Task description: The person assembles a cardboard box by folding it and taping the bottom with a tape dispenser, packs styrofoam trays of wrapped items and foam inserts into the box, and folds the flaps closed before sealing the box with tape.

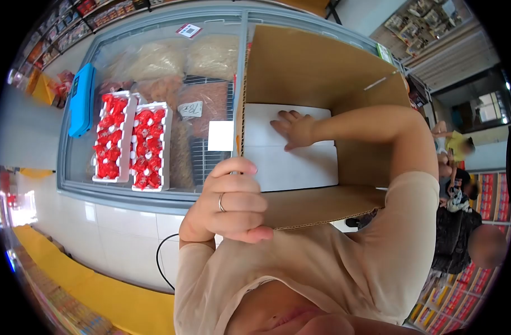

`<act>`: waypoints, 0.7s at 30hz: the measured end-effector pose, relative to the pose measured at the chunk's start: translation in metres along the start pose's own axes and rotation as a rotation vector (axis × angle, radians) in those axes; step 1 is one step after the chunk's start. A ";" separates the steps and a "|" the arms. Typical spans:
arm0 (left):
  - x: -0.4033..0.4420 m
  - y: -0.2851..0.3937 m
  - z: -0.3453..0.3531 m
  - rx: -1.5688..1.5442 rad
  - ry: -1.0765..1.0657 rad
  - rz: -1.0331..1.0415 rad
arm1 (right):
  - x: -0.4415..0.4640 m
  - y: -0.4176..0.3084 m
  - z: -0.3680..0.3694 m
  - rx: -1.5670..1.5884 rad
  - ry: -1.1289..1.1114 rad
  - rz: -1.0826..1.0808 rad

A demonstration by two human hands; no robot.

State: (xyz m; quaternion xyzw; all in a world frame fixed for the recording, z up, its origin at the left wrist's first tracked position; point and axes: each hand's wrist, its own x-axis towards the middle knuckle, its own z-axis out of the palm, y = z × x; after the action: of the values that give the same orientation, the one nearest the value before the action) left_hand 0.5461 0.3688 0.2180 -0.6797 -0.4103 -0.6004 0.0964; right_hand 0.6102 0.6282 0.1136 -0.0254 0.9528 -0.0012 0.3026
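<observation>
- In the head view, the open cardboard box (322, 67) stands over the right part of a glass-topped freezer (138, 202), with two white trays (167, 151) of red-wrapped items to its left.
- The left hand (233, 201) has its fingers curled at the box's near left corner, apparently gripping the rim.
- The right hand (297, 129) reaches inside, fingers spread, palm down on the white pieces (291, 167) lying side by side; it grips nothing.
- The corrugated walls look stiff yet likely to bend at the free edges; opposite lower corners should give the surest hold.
- The white pieces look flat, smooth and perhaps slippery, best taken by their edges; their weight cannot be told.
</observation>
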 end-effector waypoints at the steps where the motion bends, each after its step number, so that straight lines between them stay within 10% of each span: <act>1: -0.006 0.003 -0.001 0.026 0.006 -0.006 | -0.002 -0.002 -0.016 -0.018 -0.092 0.012; 5: -0.041 0.005 -0.032 -0.053 0.546 -0.131 | -0.042 -0.001 -0.094 0.014 -0.128 -0.082; 9: -0.150 -0.003 -0.103 0.505 1.042 -0.917 | -0.124 -0.018 -0.151 0.086 0.401 -0.198; 15: -0.363 -0.028 -0.164 0.990 0.950 -1.614 | -0.204 -0.041 -0.133 0.074 0.706 -0.164; 21: -0.354 -0.048 -0.173 0.677 0.897 -1.598 | -0.228 -0.043 -0.105 0.008 0.704 -0.140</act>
State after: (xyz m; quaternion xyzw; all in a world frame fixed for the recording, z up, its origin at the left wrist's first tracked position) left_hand 0.4070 0.1355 -0.0718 0.1538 -0.8262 -0.5420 -0.0019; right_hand 0.7372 0.5955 0.3315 -0.0873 0.9946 -0.0346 -0.0449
